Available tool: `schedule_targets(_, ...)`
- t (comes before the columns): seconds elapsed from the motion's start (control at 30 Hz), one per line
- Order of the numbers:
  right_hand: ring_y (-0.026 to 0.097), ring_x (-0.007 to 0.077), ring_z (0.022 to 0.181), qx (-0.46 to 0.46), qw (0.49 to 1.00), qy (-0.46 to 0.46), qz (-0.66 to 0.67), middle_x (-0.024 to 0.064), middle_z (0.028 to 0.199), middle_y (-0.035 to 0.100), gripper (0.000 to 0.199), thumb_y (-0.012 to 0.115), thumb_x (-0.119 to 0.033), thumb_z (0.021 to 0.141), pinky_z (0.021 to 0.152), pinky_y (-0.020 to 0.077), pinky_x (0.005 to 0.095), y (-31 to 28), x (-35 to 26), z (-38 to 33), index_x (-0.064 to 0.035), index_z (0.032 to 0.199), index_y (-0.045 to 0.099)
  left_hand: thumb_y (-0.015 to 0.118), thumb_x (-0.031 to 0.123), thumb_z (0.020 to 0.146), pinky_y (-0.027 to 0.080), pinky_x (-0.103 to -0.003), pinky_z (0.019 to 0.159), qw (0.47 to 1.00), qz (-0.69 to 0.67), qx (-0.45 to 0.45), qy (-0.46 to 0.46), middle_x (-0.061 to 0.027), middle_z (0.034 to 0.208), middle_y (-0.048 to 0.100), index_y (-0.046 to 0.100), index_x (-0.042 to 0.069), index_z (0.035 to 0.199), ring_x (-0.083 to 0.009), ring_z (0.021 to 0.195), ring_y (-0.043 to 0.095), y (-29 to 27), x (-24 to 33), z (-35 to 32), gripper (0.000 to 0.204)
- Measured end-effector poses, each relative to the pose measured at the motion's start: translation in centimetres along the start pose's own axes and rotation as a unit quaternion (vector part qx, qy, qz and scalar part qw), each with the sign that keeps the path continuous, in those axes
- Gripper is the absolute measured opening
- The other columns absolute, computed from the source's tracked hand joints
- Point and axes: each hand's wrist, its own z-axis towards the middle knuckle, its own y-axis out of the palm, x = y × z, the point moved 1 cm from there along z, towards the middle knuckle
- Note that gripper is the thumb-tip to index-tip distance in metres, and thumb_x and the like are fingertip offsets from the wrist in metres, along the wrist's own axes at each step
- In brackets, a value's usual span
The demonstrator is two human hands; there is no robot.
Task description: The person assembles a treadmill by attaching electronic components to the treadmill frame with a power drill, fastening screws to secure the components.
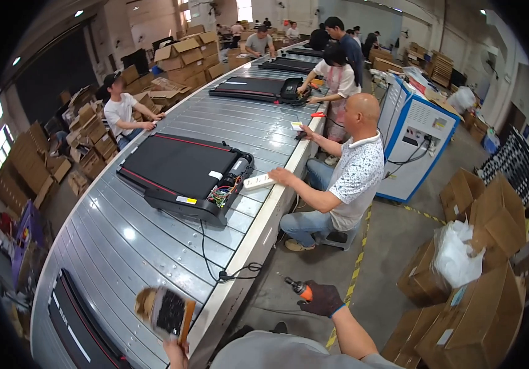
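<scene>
Mostly, the room is a workshop, with stacked boxes (92, 135) along its left and a long metal surface (107, 246) curving up and away through the middle, its slats shiny under the lights. A grey floor (390, 246) spreads on the right.

The surface's left edge bends round toward a capped worker (121, 109), whose hands rest at it. Bare slats show between the near treadmill (80, 326), cut off at the lower left, and the middle treadmill (172, 166). A pale rail (240, 270) borders the surface on the right. Beyond it, a striped tape (353, 289) runs along the floor, between the rail and the cartons (467, 320).

The left hand (177, 353) grips a blurred block (171, 312) of tan, black and orange, held up over the surface near the rail; its exact kind I cannot tell. A black plug (223, 277) and its looped cord lie at the rail, ahead of that hand. Wires (220, 195) show at the middle treadmill's open end, just beside a white power strip (258, 182) under a seated worker's (353, 166) hand. The gloved right hand (323, 300) is closed round an orange driver (301, 289), over the floor. The seated worker, on a low stool (341, 240), takes up the way ahead; a blue-edged cabinet (409, 154) stands beyond. A white bag (458, 253) lies among the cartons.
</scene>
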Motion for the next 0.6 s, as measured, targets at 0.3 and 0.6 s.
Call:
schedule_targets(0.3,0.071,0.0337,0.073,0.23,0.955,0.146,0.114,0.0097,0.076,0.072,0.062,0.087,-0.04,0.064,0.072,0.0578,0.0445,-5.7,6.0,-1.9,-0.0104,0.113,0.061,0.039,0.0,0.087,0.036,-0.03,0.032,0.981,0.059,-0.18,0.035,-0.0168,0.064,0.06,0.046,0.002,0.12,-0.0189,0.04,0.052,28.1,9.0,11.5,0.034)
schedule_targets(0.6,0.068,0.045,0.094,0.089,0.926,0.353,0.101,0.0208,0.103,0.072,0.08,0.081,-0.048,0.072,0.085,0.0541,0.0547,-7.3,9.6,4.0,-0.0109,0.137,0.053,0.034,0.012,0.097,0.037,-0.028,0.037,0.974,0.029,-0.206,-0.092,-0.0194,0.068,0.063,0.059,-0.006,0.102,-0.0183,0.044,0.053,57.0,11.7,35.5,0.031)
